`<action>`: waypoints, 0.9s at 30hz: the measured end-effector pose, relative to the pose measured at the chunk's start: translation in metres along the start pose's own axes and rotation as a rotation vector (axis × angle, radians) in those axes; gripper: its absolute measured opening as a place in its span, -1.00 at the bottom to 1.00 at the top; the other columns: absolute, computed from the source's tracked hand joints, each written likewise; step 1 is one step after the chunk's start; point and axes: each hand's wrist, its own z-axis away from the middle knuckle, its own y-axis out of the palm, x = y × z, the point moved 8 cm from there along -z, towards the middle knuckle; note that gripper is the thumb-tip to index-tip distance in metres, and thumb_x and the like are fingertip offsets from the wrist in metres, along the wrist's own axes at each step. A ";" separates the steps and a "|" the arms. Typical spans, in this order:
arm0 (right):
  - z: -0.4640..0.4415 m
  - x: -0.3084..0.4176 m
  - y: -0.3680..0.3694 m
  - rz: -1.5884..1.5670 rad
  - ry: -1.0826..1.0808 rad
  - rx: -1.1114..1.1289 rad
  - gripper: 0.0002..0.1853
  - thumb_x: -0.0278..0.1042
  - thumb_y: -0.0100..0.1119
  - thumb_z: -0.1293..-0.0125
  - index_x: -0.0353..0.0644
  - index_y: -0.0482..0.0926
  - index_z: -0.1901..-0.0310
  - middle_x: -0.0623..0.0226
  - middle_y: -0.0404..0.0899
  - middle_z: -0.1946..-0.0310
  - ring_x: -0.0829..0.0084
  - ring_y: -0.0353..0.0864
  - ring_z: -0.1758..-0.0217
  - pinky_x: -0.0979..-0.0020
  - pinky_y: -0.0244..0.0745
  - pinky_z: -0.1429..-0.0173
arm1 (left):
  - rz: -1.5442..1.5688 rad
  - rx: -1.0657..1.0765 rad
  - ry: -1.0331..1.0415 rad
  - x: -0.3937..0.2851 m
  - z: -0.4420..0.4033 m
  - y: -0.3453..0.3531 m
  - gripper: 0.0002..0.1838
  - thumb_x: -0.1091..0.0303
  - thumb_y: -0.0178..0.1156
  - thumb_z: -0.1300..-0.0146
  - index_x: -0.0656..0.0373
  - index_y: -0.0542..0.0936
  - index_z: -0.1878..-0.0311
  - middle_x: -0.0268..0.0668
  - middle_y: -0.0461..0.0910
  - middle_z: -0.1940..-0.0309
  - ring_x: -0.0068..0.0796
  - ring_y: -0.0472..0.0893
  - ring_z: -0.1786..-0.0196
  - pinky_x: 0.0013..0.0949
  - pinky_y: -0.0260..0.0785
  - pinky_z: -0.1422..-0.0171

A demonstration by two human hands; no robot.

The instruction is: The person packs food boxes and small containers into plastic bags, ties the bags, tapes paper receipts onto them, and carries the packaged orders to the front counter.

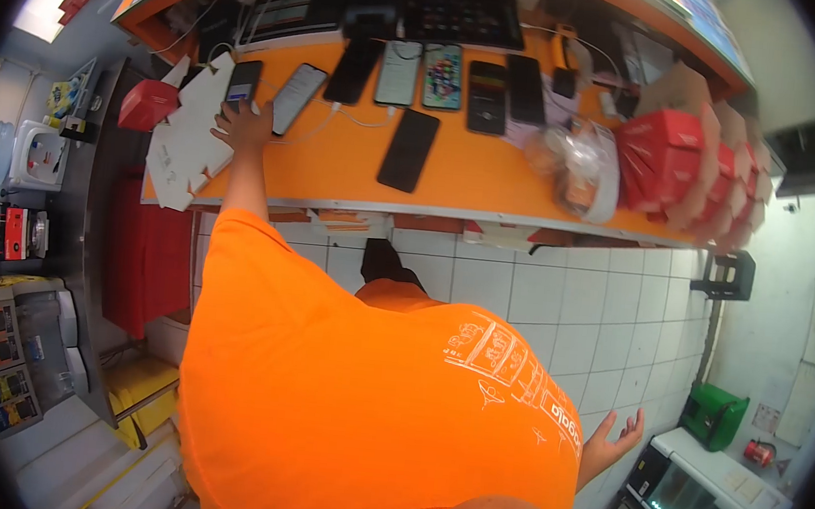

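My left hand (244, 126) reaches over the orange counter (333, 166), fingers spread, fingertips at the lower end of a dark phone (245, 77). Under and beside that hand lie flat white cardboard pieces (179, 147). Just right of it rests a phone with a lit pale screen (299, 98). More phones line the counter, among them a black one (353, 70), one with a white screen (398, 72) and one with a colourful screen (442, 76). Closer to the front edge is a dark phone (408, 150). My right hand (614, 439) hangs by my side, fingers apart, holding nothing visible.
Red cardboard boxes (663, 161) are stacked on the counter's right, beside a clear plastic bag (575, 167). White cables (366, 121) run among the phones. Tablets (464, 15) stand at the back. A glass-fronted cabinet (695, 508) and green container (714, 417) are at right.
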 end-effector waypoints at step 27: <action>0.373 -0.550 0.027 -0.239 2.174 0.088 -0.62 -0.33 0.05 -0.19 -0.35 0.57 0.00 -0.04 0.52 -0.08 -0.01 0.49 -0.17 0.14 0.41 -0.19 | -0.417 0.770 2.265 -0.677 1.059 0.007 -0.37 -0.05 0.02 -0.32 0.30 0.38 -0.24 0.13 0.42 -0.18 0.04 0.39 -0.26 -0.06 0.26 -0.31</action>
